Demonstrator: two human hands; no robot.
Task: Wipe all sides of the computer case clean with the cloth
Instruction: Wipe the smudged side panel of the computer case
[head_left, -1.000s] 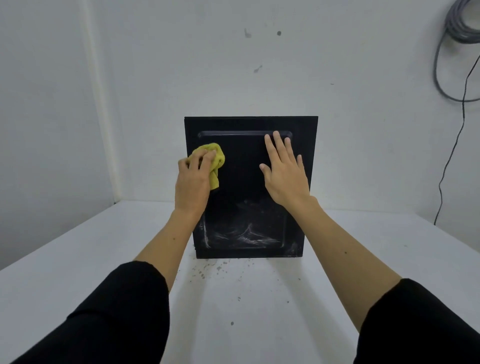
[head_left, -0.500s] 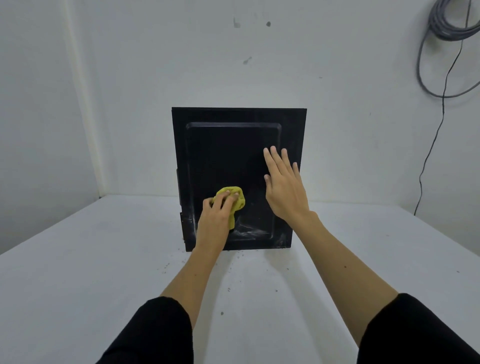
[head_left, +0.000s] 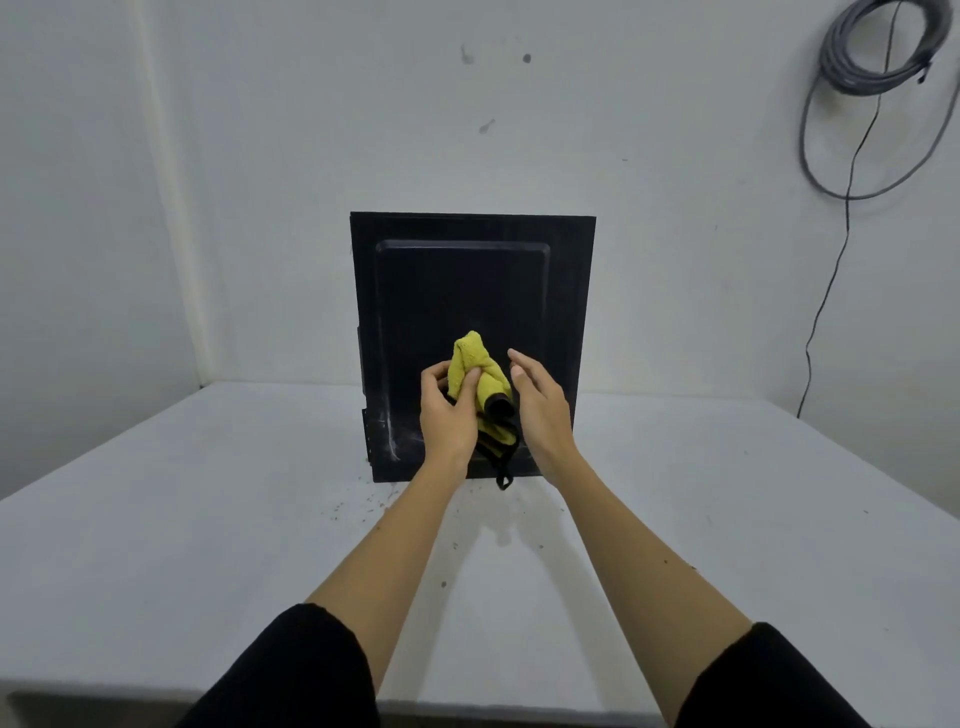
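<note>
Now your left hand (head_left: 449, 415) grips the bunched cloth (head_left: 480, 382) just off the case (head_left: 467, 291); your right hand (head_left: 540, 405) hovers beside it, fingers relaxed, holding nothing. Refold to a clean face before pressing again, since smears show low on the panel. Beyond, the case stands upright mid-table (head_left: 156, 519), with room on both sides to turn it; the wall (head_left: 260, 156) looks close behind.

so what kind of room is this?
Probably a bare workroom or recording space, not a home: plain white walls, a large white table bearing only a black computer case, and a coiled grey cable hung on the wall.
</note>
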